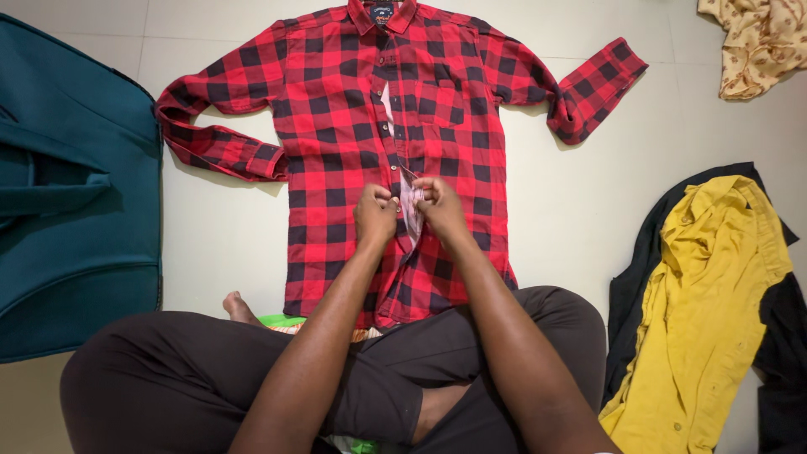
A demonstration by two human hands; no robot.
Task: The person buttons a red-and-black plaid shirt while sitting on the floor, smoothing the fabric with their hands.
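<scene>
**Both hands pinch the front placket of a checked shirt spread on the floor**

Pale tiled floor (227, 235) carries everything in view, and the red-and-black checked cotton shirt (336, 168) laid flat on it serves as the landmark. Nearest the camera, below the shirt's hem, sit the person's crossed legs in dark trousers (168, 378), with a bare foot (238, 308) showing just beside the hem's left corner and a strip of bright green cloth (282, 320) peeping out next to it. Two bare forearms reach up from the lap onto the lower middle of the shirt.

The left hand (375, 215) is closed, its fingertips pinching the left edge of the button placket. The right hand (439, 205) is closed likewise, pinching the right edge just beside it, where a sliver of pale lining shows between the two. The hands almost touch.

The shirt lies front up, collar at the far end, chest pocket above the right hand, both sleeves bent out to the sides.

Right of the shirt, well apart from it, a mustard-yellow shirt (706, 311) lies crumpled on a black garment (782, 328). Left of the shirt stands a teal fabric suitcase (76, 210), near the left cuff. Beyond the right sleeve, at the far corner, lies a cream patterned cloth (756, 42).
</scene>
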